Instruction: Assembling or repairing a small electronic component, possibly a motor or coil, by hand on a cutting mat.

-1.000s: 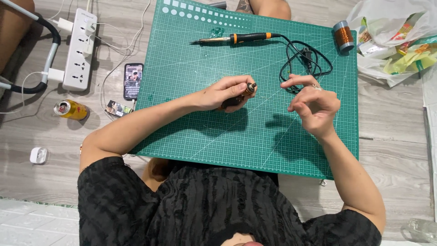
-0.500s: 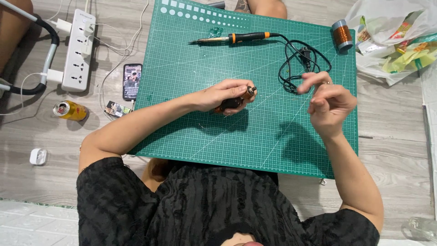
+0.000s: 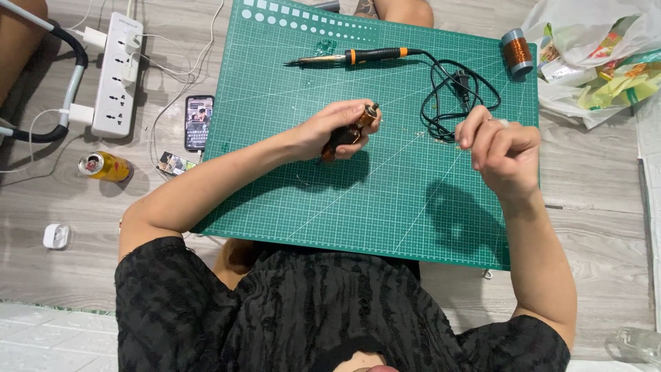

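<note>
Right now the left hand (image 3: 329,131) has its grip closed around a small copper-coloured motor (image 3: 351,131), held just above the green cutting mat (image 3: 358,220), near its middle. The right hand (image 3: 501,148) hovers over the mat's right side with fingertips pinched together; whether they hold a fine wire is too small to tell. A soldering iron (image 3: 358,56) lies at the mat's far edge, its black cord (image 3: 458,96) looped just beyond the right hand. That loop is probably the main hazard: a sleeve or wrist catching it could drag the iron across the mat. A thin wire, if one is there, could snap under a sharp tug. The copper wire spool (image 3: 517,51), at the mat's far right corner, might roll off if bumped.
</note>
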